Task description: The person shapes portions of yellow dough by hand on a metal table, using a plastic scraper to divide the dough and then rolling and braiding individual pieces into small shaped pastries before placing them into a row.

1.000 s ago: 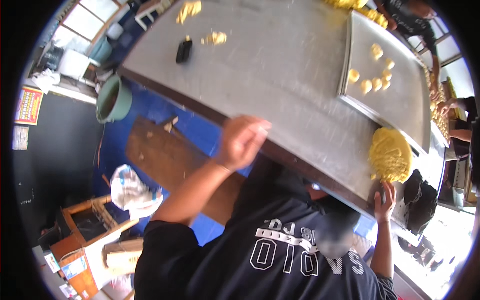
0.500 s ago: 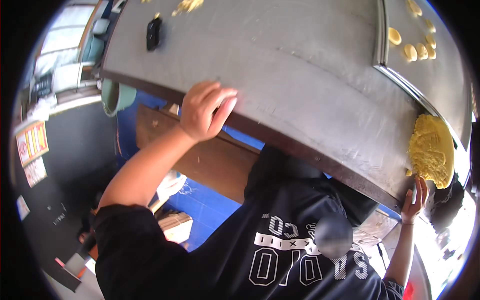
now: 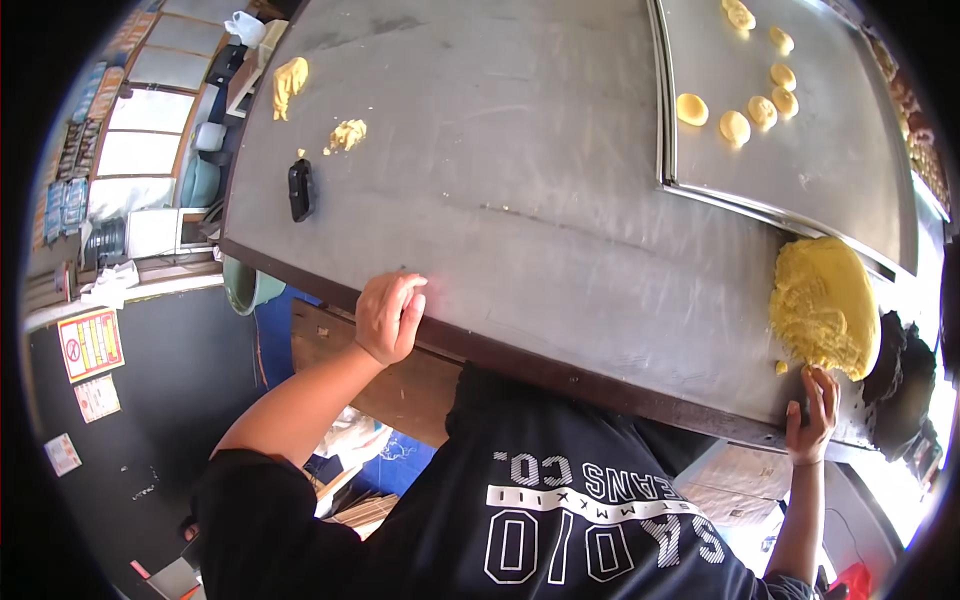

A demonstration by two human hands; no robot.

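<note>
A large lump of yellow dough (image 3: 825, 305) lies at the right end of the metal table, with a small crumb of it nearby. The outstretched fingers of my right hand (image 3: 815, 415) touch its near edge, thumb apart. My left hand (image 3: 390, 315) rests on the table's near edge, fingers loosely bent and thumb apart, holding nothing I can see. Several pale yellow dough pieces (image 3: 735, 127) sit on a metal tray (image 3: 810, 190) at the far right.
A black object (image 3: 300, 190), some dough crumbs (image 3: 348, 134) and a dough scrap (image 3: 290, 85) lie on the left of the metal table (image 3: 500, 130). A black plastic bag (image 3: 900, 375) is beside the big lump. A green bucket (image 3: 250, 285) stands below the left corner.
The view has shifted, showing more of the far table and tray. Both hands stay in about the same places, left at the edge and right by the dough.
</note>
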